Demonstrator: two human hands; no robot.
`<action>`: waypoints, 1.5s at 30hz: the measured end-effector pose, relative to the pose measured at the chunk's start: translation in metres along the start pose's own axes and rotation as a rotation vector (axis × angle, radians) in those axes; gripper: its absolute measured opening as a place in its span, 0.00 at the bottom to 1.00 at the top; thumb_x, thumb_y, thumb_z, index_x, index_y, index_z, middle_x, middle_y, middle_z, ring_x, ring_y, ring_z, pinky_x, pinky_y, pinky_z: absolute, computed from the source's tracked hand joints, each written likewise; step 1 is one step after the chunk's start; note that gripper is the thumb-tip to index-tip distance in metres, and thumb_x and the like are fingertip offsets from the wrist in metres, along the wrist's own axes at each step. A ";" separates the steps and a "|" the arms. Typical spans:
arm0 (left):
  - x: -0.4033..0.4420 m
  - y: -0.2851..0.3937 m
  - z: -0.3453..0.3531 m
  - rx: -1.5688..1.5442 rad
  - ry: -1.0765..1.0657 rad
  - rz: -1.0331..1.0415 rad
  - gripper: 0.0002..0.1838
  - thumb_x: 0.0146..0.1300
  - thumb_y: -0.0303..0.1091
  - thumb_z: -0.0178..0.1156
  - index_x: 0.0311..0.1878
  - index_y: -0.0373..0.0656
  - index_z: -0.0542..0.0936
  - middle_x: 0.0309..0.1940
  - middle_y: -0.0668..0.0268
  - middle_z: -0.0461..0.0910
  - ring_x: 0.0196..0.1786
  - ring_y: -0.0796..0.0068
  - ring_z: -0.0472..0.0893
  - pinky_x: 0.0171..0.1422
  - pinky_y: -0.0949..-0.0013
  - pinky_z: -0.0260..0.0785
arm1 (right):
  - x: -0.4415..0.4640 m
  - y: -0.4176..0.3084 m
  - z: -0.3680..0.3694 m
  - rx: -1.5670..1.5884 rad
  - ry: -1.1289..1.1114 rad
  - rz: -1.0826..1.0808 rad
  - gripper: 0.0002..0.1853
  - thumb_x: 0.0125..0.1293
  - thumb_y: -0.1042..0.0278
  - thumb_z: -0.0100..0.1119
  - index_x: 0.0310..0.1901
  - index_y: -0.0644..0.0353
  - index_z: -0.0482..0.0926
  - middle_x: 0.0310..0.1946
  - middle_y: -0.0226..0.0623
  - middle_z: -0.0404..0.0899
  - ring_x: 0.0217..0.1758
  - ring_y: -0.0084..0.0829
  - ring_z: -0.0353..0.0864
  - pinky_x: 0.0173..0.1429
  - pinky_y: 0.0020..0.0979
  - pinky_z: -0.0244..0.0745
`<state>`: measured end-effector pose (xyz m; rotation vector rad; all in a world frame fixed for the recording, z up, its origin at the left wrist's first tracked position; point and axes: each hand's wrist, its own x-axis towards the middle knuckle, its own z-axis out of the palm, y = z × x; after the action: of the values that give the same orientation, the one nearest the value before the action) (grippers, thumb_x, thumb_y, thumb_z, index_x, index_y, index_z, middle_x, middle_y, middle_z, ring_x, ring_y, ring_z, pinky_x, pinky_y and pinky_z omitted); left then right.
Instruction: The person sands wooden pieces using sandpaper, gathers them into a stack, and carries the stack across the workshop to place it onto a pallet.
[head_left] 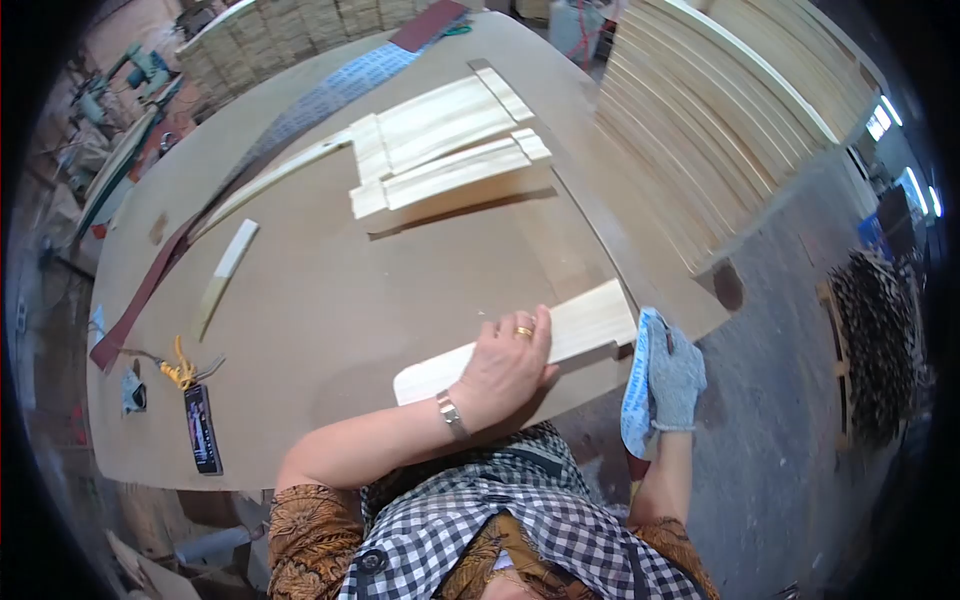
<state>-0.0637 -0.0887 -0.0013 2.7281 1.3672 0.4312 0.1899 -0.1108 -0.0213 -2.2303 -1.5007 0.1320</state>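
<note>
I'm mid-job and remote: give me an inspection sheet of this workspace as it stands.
Surface: brown table, with bare areas between the items.
Job's things: wooden board on the table's near side; blue-printed strip beyond the board's right end; pale wooden pieces farther back.
Clutter: phone, yellow item whose type is unclear, narrow stick, long strip.
Hands: bare left hand across the board; gloved right hand holding the blue-printed strip off the table.
Cables: nothing seen for certain.
Surroundings: stacked wood at right, dark pile beyond.
</note>
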 end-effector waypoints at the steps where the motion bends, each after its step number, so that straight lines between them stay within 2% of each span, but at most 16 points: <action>1: 0.001 -0.002 0.002 -0.015 -0.008 -0.002 0.39 0.57 0.49 0.65 0.62 0.26 0.67 0.42 0.53 0.76 0.45 0.60 0.77 0.50 0.59 0.71 | -0.001 -0.003 -0.001 -0.014 0.002 0.000 0.22 0.70 0.46 0.50 0.36 0.59 0.81 0.32 0.54 0.81 0.38 0.57 0.80 0.41 0.54 0.70; 7: 0.014 -0.025 -0.016 -0.247 -0.231 0.025 0.41 0.60 0.51 0.64 0.67 0.32 0.62 0.47 0.49 0.76 0.52 0.52 0.78 0.53 0.56 0.72 | 0.000 -0.003 -0.004 0.007 -0.033 0.015 0.22 0.71 0.46 0.51 0.40 0.59 0.84 0.33 0.53 0.82 0.37 0.55 0.82 0.41 0.50 0.74; 10: 0.049 -0.062 -0.040 -0.369 -0.371 -0.167 0.41 0.62 0.51 0.63 0.69 0.34 0.59 0.51 0.46 0.75 0.57 0.47 0.75 0.59 0.52 0.70 | 0.001 0.003 -0.002 0.032 -0.033 0.006 0.21 0.71 0.48 0.52 0.41 0.58 0.84 0.33 0.53 0.82 0.37 0.55 0.82 0.40 0.49 0.74; 11: 0.061 -0.076 -0.041 -0.359 -0.261 -0.214 0.40 0.62 0.48 0.62 0.70 0.33 0.59 0.56 0.42 0.72 0.60 0.45 0.73 0.65 0.49 0.65 | 0.001 0.002 -0.004 0.028 -0.039 0.005 0.20 0.71 0.49 0.52 0.41 0.58 0.84 0.33 0.53 0.82 0.37 0.54 0.82 0.40 0.49 0.74; 12: 0.067 -0.109 -0.006 -0.091 0.128 -0.041 0.38 0.62 0.43 0.62 0.70 0.32 0.60 0.64 0.42 0.67 0.65 0.46 0.69 0.68 0.50 0.62 | 0.001 0.000 -0.005 0.024 -0.044 0.004 0.20 0.71 0.49 0.52 0.41 0.58 0.84 0.33 0.53 0.82 0.36 0.54 0.82 0.40 0.48 0.74; 13: 0.080 -0.116 -0.018 -0.024 0.058 -0.182 0.39 0.62 0.43 0.60 0.71 0.32 0.59 0.69 0.45 0.62 0.74 0.49 0.59 0.73 0.48 0.55 | 0.000 0.001 -0.004 0.019 -0.043 0.006 0.19 0.71 0.49 0.52 0.42 0.57 0.84 0.33 0.53 0.82 0.36 0.54 0.82 0.39 0.48 0.74; 15: 0.092 -0.153 0.007 0.185 0.180 -0.184 0.39 0.62 0.41 0.60 0.72 0.33 0.58 0.72 0.48 0.59 0.77 0.51 0.54 0.74 0.47 0.54 | 0.000 0.002 -0.002 0.006 -0.039 0.008 0.19 0.70 0.50 0.52 0.43 0.57 0.84 0.33 0.52 0.82 0.35 0.53 0.82 0.39 0.48 0.74; 17: 0.092 -0.164 0.018 0.299 0.011 -0.192 0.37 0.65 0.37 0.56 0.74 0.35 0.56 0.74 0.49 0.56 0.78 0.51 0.54 0.74 0.50 0.55 | -0.001 0.001 -0.003 -0.010 -0.046 0.013 0.18 0.70 0.50 0.52 0.43 0.56 0.84 0.32 0.52 0.82 0.34 0.53 0.82 0.38 0.48 0.74; 20: 0.086 -0.163 0.029 0.537 0.289 -0.025 0.30 0.65 0.33 0.52 0.70 0.37 0.62 0.66 0.51 0.68 0.71 0.54 0.65 0.69 0.53 0.60 | 0.003 -0.002 -0.007 -0.015 -0.071 0.000 0.18 0.70 0.50 0.53 0.41 0.56 0.84 0.31 0.52 0.82 0.33 0.53 0.82 0.38 0.47 0.73; 23: 0.078 -0.163 0.031 0.580 0.001 0.087 0.22 0.65 0.32 0.50 0.62 0.39 0.68 0.49 0.59 0.77 0.56 0.62 0.75 0.59 0.59 0.65 | -0.001 0.002 -0.002 -0.001 -0.057 -0.035 0.19 0.69 0.48 0.53 0.40 0.56 0.83 0.30 0.51 0.81 0.34 0.53 0.81 0.38 0.47 0.73; 24: 0.078 -0.165 0.034 0.541 0.170 0.128 0.16 0.62 0.31 0.53 0.54 0.41 0.72 0.37 0.66 0.76 0.43 0.68 0.76 0.49 0.64 0.67 | -0.001 0.002 -0.002 0.003 -0.039 -0.054 0.19 0.69 0.48 0.53 0.39 0.56 0.83 0.30 0.51 0.81 0.34 0.53 0.81 0.38 0.47 0.73; 31: 0.076 -0.149 0.003 0.119 0.362 0.076 0.13 0.62 0.26 0.56 0.51 0.42 0.77 0.35 0.62 0.75 0.39 0.62 0.79 0.44 0.59 0.72 | 0.000 -0.001 -0.004 0.007 -0.048 -0.001 0.20 0.69 0.47 0.54 0.42 0.57 0.84 0.33 0.51 0.82 0.37 0.53 0.82 0.40 0.46 0.74; 37: 0.042 -0.098 -0.049 -0.711 -0.184 -0.043 0.15 0.69 0.28 0.53 0.56 0.42 0.79 0.38 0.54 0.78 0.41 0.57 0.78 0.50 0.61 0.72 | 0.003 0.008 -0.009 0.243 -0.016 0.067 0.19 0.70 0.51 0.54 0.47 0.59 0.84 0.35 0.52 0.83 0.39 0.50 0.84 0.40 0.42 0.74; 40: 0.016 -0.064 -0.037 -0.536 -0.272 -0.110 0.14 0.67 0.32 0.57 0.55 0.44 0.80 0.46 0.52 0.78 0.47 0.53 0.78 0.52 0.58 0.72 | 0.012 0.018 -0.013 0.422 -0.052 0.231 0.20 0.71 0.52 0.53 0.49 0.61 0.83 0.41 0.51 0.84 0.45 0.50 0.84 0.46 0.40 0.75; 43: 0.007 -0.049 -0.018 -0.275 0.052 0.004 0.16 0.65 0.35 0.61 0.55 0.44 0.80 0.53 0.48 0.75 0.52 0.49 0.77 0.55 0.54 0.72 | 0.014 -0.004 -0.028 0.277 0.040 -0.006 0.21 0.71 0.51 0.53 0.48 0.61 0.83 0.41 0.50 0.84 0.45 0.49 0.84 0.48 0.41 0.75; 45: 0.006 -0.044 -0.019 -0.275 -0.041 0.073 0.29 0.65 0.46 0.61 0.64 0.39 0.71 0.59 0.46 0.71 0.59 0.47 0.72 0.62 0.51 0.67 | 0.022 -0.025 -0.034 0.132 -0.012 -0.107 0.22 0.71 0.46 0.51 0.47 0.58 0.82 0.37 0.48 0.84 0.41 0.49 0.83 0.46 0.46 0.74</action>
<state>-0.0996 -0.0584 0.0104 2.5521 1.1081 0.5222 0.1879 -0.0938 0.0226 -2.0447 -1.5671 0.2055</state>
